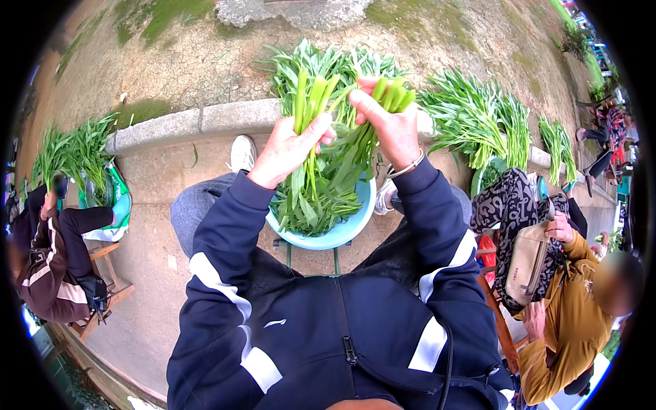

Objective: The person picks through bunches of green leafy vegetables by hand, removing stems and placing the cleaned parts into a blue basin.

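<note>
My left hand [294,146] grips a few thick green stalks [313,97], their ends pointing up and their leaves hanging below. My right hand [392,128] is closed around a larger bunch of leafy greens [361,148] that look like water spinach, with pale stem ends showing above the fingers. One thin stalk [339,98] slants between the two hands, near my right fingertips. Below them, between my knees, a light blue plastic basin [369,202] holds loose leafy greens [323,210]. A bracelet circles my right wrist.
Piles of the same greens [307,64] lie along the concrete kerb [241,117], with more bunches [466,113] to the right. Seated at right is a person in a mustard top [574,328] with a beige bag [527,261]. Another person [56,266] sits at left beside a bag of greens [120,184].
</note>
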{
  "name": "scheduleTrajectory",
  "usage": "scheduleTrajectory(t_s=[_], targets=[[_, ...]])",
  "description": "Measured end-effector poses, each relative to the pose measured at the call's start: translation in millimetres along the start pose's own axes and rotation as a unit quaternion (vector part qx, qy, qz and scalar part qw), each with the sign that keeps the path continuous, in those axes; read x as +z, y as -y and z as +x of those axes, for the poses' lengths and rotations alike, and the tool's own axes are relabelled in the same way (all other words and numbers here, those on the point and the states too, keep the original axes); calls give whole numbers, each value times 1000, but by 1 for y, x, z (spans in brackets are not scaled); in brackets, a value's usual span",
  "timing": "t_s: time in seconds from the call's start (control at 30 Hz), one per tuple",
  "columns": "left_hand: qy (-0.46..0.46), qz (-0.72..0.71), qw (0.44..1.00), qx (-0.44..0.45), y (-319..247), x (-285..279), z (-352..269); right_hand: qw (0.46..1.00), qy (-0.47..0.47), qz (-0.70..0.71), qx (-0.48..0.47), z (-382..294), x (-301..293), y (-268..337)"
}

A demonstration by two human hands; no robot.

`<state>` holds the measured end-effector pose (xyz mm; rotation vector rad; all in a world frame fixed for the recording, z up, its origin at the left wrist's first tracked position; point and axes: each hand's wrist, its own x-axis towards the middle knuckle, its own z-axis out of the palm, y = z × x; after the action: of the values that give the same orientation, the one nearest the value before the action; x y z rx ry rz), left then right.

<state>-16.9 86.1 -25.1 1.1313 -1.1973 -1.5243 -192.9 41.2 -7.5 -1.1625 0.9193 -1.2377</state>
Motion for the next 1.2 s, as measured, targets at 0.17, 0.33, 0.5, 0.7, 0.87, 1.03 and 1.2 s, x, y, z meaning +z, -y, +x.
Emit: scheduleTrajectory(t_s=[0.17,0.33,0.5,0.7,0.87,1.03,1.2], targets=[[57,7,998,21,2,6,3,987,143,39,67,0,-2,-6],[8,-80,996,-33,-12,8,2,983,148,70,79,6,-7,-2],[-89,-43,995,-14,-8,-5,7,982,152,72,83,7,-10,6],[-202,-38,977,60,-22,-17,10,990,115,71,34,14,-31,19],[-283,-34,952,109,-35,-42,8,993,73,88,2,18,-51,29],[-367,-37,914,172,-54,-65,-1,996,47,79,1,20,-75,39],[-468,87,856,203,-73,-81,-18,999,51,12,4,15,-81,43]])
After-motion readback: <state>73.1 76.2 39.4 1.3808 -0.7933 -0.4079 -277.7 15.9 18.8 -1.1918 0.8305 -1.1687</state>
